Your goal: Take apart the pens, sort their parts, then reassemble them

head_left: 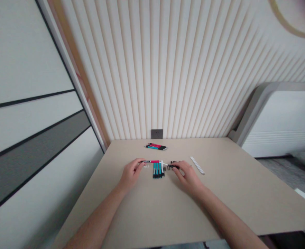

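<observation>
My left hand is closed around the black end of a red pen barrel, held level just above the table. Between the fingers of my right hand is a black pen grip. A thin white refill bridges the gap from the grip to the barrel's open end. Below them lies a row of blue pen barrels, with a white one at its right. Small black parts are partly hidden by my right hand. Tiny whitish pieces lie beside my left fingers.
Several red and blue pens lie together toward the back of the beige table. White refills rest to the right of my right hand. A ribbed wall with a dark socket borders the table's far edge.
</observation>
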`<action>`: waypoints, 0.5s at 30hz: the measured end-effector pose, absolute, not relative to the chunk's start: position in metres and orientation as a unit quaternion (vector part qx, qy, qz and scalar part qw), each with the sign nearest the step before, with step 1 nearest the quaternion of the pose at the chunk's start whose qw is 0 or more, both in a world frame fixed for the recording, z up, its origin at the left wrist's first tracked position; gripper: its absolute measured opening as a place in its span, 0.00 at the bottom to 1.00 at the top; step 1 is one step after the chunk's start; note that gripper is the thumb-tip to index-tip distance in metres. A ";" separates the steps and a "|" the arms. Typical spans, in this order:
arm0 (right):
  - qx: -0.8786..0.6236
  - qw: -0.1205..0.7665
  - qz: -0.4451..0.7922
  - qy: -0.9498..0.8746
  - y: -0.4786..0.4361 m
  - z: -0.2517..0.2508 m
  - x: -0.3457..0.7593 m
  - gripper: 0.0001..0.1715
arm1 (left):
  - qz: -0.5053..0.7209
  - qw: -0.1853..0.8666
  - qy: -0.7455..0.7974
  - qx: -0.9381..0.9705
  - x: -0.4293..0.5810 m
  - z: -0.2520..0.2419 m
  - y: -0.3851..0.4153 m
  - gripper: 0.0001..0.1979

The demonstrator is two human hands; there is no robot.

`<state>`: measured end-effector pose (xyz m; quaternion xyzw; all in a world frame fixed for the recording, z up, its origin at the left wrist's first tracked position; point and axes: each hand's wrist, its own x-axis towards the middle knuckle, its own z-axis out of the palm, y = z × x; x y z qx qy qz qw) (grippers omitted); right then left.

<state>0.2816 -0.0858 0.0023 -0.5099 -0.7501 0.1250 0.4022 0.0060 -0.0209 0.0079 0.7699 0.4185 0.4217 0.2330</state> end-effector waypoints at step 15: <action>-0.406 0.304 0.172 -0.845 -0.097 0.017 0.276 0.12 | 0.431 0.247 0.467 0.731 0.008 0.011 -0.024 0.16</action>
